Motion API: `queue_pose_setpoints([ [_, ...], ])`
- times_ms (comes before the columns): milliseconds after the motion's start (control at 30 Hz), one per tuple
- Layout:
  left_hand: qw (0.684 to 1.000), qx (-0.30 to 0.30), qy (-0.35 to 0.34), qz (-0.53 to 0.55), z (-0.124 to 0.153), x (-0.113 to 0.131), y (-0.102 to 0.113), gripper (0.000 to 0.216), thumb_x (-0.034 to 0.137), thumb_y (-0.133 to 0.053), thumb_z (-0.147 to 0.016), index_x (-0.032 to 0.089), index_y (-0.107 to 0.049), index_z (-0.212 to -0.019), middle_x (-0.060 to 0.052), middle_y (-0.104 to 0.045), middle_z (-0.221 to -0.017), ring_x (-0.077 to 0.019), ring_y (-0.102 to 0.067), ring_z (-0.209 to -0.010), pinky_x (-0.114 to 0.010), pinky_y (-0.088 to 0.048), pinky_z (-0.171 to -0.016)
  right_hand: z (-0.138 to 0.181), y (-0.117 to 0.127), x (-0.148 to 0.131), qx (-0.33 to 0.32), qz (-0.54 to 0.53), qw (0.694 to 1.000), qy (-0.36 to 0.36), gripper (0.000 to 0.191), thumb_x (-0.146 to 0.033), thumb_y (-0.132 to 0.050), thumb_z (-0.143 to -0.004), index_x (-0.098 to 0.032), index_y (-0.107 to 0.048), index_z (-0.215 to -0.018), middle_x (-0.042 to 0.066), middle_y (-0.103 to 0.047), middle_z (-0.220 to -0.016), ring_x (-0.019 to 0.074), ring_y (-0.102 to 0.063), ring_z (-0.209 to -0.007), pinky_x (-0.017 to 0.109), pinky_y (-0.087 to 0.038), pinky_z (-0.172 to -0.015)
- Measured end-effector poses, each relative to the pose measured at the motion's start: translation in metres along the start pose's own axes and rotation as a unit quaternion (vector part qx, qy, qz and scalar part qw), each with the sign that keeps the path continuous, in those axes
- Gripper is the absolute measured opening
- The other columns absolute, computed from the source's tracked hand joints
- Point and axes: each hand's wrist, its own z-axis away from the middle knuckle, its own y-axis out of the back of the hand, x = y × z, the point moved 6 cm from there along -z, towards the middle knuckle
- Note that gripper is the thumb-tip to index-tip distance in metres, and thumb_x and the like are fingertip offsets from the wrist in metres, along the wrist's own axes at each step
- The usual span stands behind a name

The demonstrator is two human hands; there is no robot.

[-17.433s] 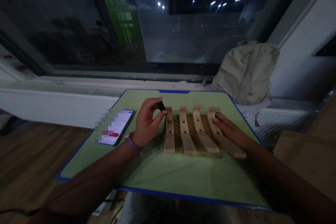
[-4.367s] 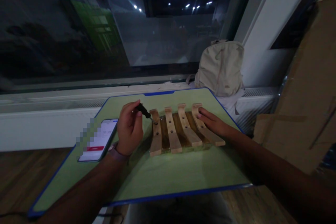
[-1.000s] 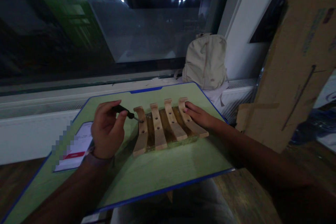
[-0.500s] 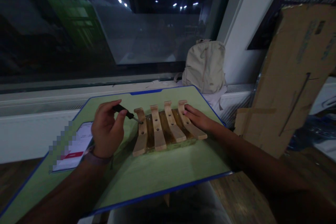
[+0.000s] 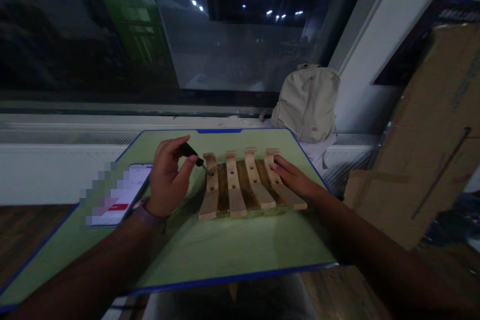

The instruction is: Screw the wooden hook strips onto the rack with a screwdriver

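My left hand point(image 5: 171, 175) is closed around the black handle of a screwdriver point(image 5: 194, 156). Its metal tip meets the upper hole of the leftmost wooden slat point(image 5: 210, 195). Several such slats, curled at the far end and each with two dark holes where visible, lie side by side across a brownish, shiny translucent panel point(image 5: 223, 187). At the other end, my right hand point(image 5: 294, 176) grips the edge of the rightmost wooden slat point(image 5: 279, 185) near its curled end. Part of that hand's fingers is hidden by the slat.
The slats and panel rest on a green table point(image 5: 240, 250) with a blue edge. A phone point(image 5: 123, 200) lies left of my left wrist. Behind the table, a beige backpack point(image 5: 309, 102) leans by the window, and a large cardboard piece point(image 5: 420, 160) stands to the right.
The whole view has shifted, so the table and hands appear a little farther right. The screwdriver stays at the leftmost slat's upper hole, its handle slightly turned. My right hand keeps its place.
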Motion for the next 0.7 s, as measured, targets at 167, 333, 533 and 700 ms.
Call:
queue_pose_setpoints([
  [167, 0.999, 0.006, 0.017, 0.039, 0.0, 0.004, -0.003, 0.043, 0.029, -0.065, -0.092, 0.026, -0.056, -0.134, -0.004, -0.067, -0.105, -0.0157, -0.067, -0.093, -0.033, -0.058, -0.087, 0.0, 0.002, 0.0, 0.007, 0.027, 0.999, -0.027, 0.034, -0.049, -0.048, -0.095, -0.023, -0.063, -0.11, 0.008, -0.072, -0.116, 0.0288, -0.063, -0.116, 0.046, -0.046, -0.105],
  [333, 0.995, -0.056, -0.001, 0.086, 0.0, 0.013, -0.011, 0.043, 0.028, -0.052, -0.099, 0.026, -0.047, -0.142, -0.008, -0.066, -0.118, -0.016, -0.069, -0.094, -0.036, -0.059, -0.089, 0.001, 0.003, -0.003, 0.015, 0.03, 0.999, -0.04, 0.031, -0.045, -0.047, -0.094, -0.023, -0.064, -0.108, 0.008, -0.073, -0.112, 0.0288, -0.064, -0.113, 0.045, -0.049, -0.104],
  [533, 0.998, -0.032, -0.043, 0.034, -0.001, 0.016, -0.004, 0.035, 0.024, -0.069, -0.088, 0.028, -0.063, -0.123, -0.005, -0.061, -0.109, -0.0156, -0.064, -0.093, -0.029, -0.057, -0.08, 0.001, 0.003, -0.002, 0.014, 0.029, 0.999, -0.04, 0.03, -0.045, -0.047, -0.094, -0.024, -0.064, -0.107, 0.009, -0.072, -0.114, 0.0277, -0.064, -0.113, 0.042, -0.049, -0.104],
  [700, 0.998, -0.036, 0.004, 0.061, 0.0, 0.011, -0.007, 0.04, 0.024, -0.063, -0.092, 0.027, -0.058, -0.132, -0.006, -0.066, -0.11, -0.0163, -0.068, -0.096, -0.03, -0.06, -0.084, 0.002, 0.002, -0.001, 0.006, 0.03, 0.999, -0.041, 0.035, -0.05, -0.044, -0.096, -0.024, -0.063, -0.109, 0.008, -0.071, -0.117, 0.0289, -0.061, -0.118, 0.044, -0.046, -0.107],
])
